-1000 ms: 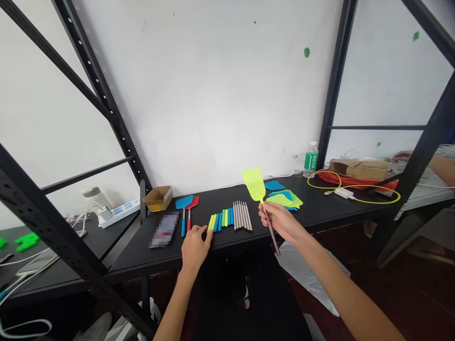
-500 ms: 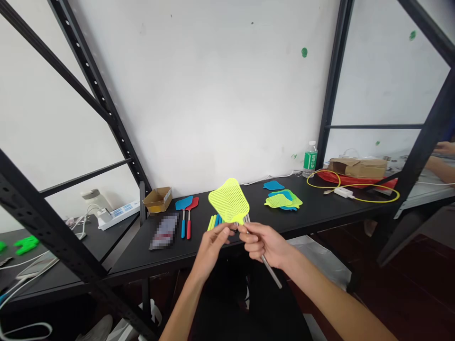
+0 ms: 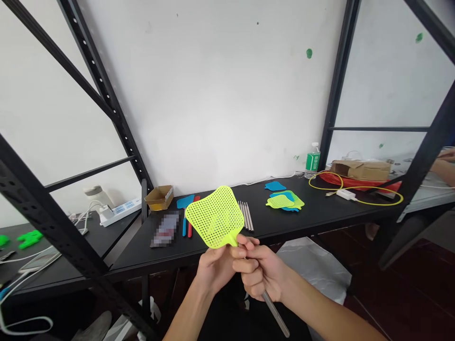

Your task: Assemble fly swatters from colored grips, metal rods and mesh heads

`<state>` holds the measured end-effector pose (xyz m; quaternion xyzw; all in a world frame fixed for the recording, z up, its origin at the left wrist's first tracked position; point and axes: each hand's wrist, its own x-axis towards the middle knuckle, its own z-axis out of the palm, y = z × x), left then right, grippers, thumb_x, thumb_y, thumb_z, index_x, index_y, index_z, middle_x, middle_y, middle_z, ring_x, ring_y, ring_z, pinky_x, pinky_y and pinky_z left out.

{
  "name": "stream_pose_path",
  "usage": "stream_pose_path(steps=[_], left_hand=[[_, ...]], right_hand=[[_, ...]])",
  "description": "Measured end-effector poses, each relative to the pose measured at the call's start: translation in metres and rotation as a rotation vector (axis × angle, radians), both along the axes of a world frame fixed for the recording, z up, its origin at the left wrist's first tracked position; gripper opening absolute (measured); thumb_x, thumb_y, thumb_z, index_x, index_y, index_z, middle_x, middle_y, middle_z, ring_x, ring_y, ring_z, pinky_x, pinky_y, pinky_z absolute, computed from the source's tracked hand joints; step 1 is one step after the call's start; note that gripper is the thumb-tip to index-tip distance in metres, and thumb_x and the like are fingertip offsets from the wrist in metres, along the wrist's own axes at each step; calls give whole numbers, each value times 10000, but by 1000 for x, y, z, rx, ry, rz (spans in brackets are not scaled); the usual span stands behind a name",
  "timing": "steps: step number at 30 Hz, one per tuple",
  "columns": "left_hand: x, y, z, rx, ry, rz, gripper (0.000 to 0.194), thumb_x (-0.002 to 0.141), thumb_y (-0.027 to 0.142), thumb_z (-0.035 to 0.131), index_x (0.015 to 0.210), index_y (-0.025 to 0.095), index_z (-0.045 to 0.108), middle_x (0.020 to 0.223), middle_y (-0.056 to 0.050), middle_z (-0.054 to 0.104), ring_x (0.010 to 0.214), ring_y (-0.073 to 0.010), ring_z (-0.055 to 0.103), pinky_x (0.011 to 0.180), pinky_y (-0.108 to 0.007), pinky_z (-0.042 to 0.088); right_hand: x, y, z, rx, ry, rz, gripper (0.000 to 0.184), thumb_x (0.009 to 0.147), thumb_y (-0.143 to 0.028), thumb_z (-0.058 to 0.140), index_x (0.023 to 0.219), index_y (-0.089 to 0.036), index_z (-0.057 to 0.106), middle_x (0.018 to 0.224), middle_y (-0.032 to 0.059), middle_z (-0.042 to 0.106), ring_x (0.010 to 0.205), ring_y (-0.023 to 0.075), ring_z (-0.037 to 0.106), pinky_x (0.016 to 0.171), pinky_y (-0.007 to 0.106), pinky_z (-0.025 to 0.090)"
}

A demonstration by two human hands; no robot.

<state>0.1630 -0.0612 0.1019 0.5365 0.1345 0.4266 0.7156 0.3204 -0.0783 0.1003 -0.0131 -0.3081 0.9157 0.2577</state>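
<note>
One open box [image 3: 157,203], contents unclear; right hand [image 3: 259,274] grips a swatter [image 3: 215,219].

A black tabletop [image 3: 320,208] spans the frame's middle; left of centre it carries an open cardboard box [image 3: 159,199], a blurred flat device [image 3: 166,229] and a blue swatter [image 3: 185,202] beside a red swatter [image 3: 189,229], both partly hidden; at centre, a row of slim metal rods [image 3: 249,218]; right of centre, a blue mesh head [image 3: 275,186] near an overlapping pile of lime and blue heads [image 3: 280,201]; farther right, a bottle [image 3: 313,162] and a yellow cable [image 3: 382,204].
</note>
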Motion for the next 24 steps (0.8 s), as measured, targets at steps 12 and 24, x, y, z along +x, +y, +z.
stream_pose_path(steps=[12,24], left_hand=[[20,-6,4,-73,-167,320,310,729,475,750,669,182,668,848,-57,652,941,-238,623,893,-398,503],[6,10,14,-257,-323,688,235,690,335,838,749,165,687,805,1,656,702,-89,566,648,-219,469]], right_hand=[[-7,-2,12,166,-124,-219,319,908,-434,635,799,-190,462,558,-110,288,391,24,97,349,171,80],[-22,8,2,471,-332,-664,315,906,-446,618,825,-142,606,570,-69,391,432,29,209,431,218,127]])
